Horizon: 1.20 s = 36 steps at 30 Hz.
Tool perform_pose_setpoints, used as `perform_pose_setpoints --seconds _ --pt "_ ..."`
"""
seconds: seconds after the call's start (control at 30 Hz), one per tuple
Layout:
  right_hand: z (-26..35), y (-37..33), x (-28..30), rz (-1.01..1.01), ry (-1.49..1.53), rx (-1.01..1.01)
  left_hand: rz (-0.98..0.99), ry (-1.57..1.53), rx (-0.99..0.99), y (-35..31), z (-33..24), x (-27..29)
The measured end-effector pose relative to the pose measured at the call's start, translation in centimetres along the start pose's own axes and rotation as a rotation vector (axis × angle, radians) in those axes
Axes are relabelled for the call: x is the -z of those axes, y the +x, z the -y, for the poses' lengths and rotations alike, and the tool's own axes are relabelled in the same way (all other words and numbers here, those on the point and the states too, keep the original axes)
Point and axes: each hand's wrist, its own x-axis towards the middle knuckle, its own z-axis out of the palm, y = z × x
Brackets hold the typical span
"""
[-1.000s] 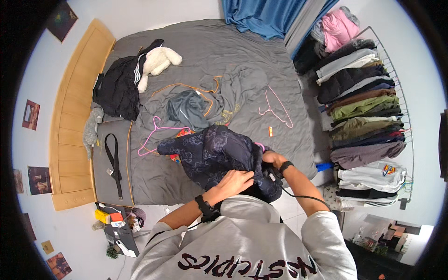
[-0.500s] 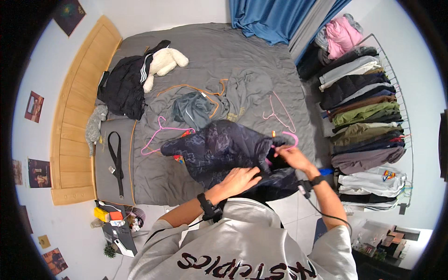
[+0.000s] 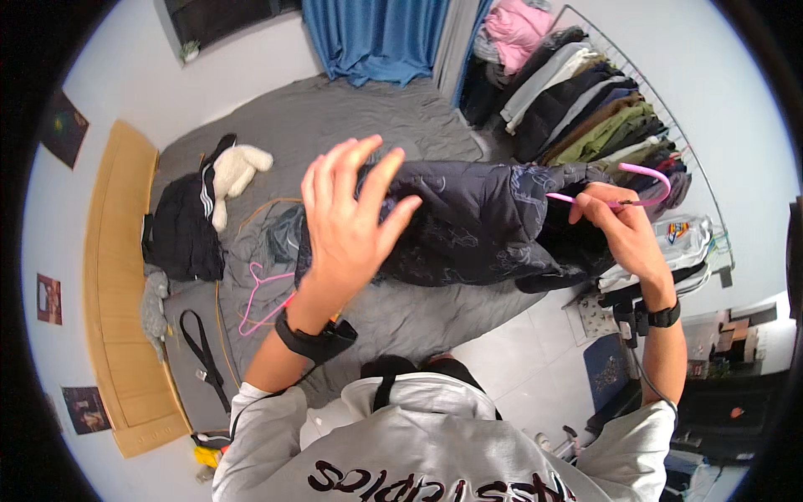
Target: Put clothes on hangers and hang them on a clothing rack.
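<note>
A dark, line-patterned jacket [image 3: 464, 222] hangs raised in front of me over the bed, spread sideways, its collar end to the right. At that end my right hand [image 3: 615, 222] grips a pink clothes hanger [image 3: 657, 194] just under its hook; one arm of the hanger runs into the jacket's neck opening. My left hand [image 3: 347, 222] is lifted with fingers spread, in front of the jacket's left end, holding nothing. Whether its edge brushes the cloth I cannot tell. Another pink hanger [image 3: 253, 293] lies on the bed beyond my left forearm.
The grey bed [image 3: 284, 105] bears a black striped jacket [image 3: 180, 222], a cream plush toy [image 3: 238, 171], a grey plush toy [image 3: 153, 305] and a black belt [image 3: 201, 351]. At the right stands a clothes rack [image 3: 698, 159] full of garments. A wooden headboard [image 3: 125, 276] borders the left.
The jacket and hanger have risen off the bed, moving right in my right hand. My left hand has let go of the cloth and opened, lifted up and left. The view has turned rightward.
</note>
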Motion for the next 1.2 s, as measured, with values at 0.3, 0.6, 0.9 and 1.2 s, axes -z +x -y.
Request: perform_pose_setpoints --seconds 0.3,0.6,0.9,1.2 --pt "-4.1 -9.2 9.1 -0.059 -0.134 0.109 0.434 -0.477 -0.194 7.9 -6.8 -1.9" --pt "-14.5 -18.1 18.3 -0.072 -0.01 0.222 0.52 -0.433 -0.361 15.3 -24.0 -8.5" --pt "-21.2 -23.6 24.6 -0.066 0.071 -0.063 0.659 -0.444 -0.462 12.5 -40.3 -19.5" --pt "-27.1 -38.9 27.8 -0.381 0.116 -0.289 0.542 -0.804 -0.424 11.0 -38.7 -23.5"
